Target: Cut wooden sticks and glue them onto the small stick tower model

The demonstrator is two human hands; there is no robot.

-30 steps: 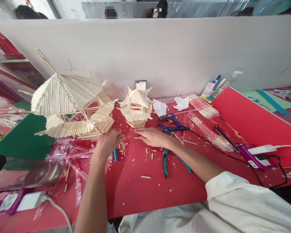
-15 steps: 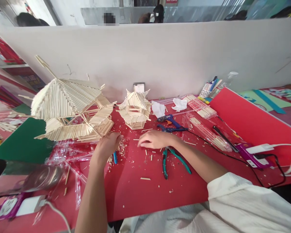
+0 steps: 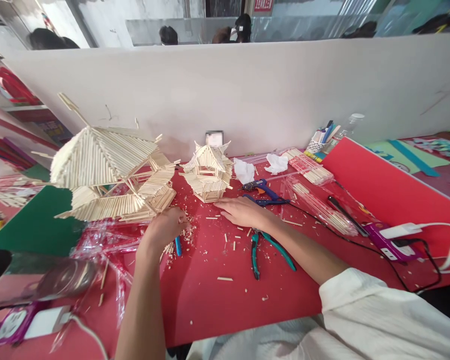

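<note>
A small two-tiered pavilion of pale wooden sticks (image 3: pixel 210 161) is standing on the red tabletop (image 3: pixel 206 305), at eleven o'clock from the right hand (image 3: pixel 238 211); that hand is lying palm down, fingers stretched out, their tips just beside the pavilion's base. The left hand (image 3: pixel 166 225) is resting half-curled, its grip hidden, so I cannot tell whether it is pinching anything; a larger pale-stick pavilion (image 3: pixel 105 162) is sitting at its ten o'clock. Teal-handled pliers (image 3: pixel 255 257) are lying at the right hand's five o'clock.
</note>
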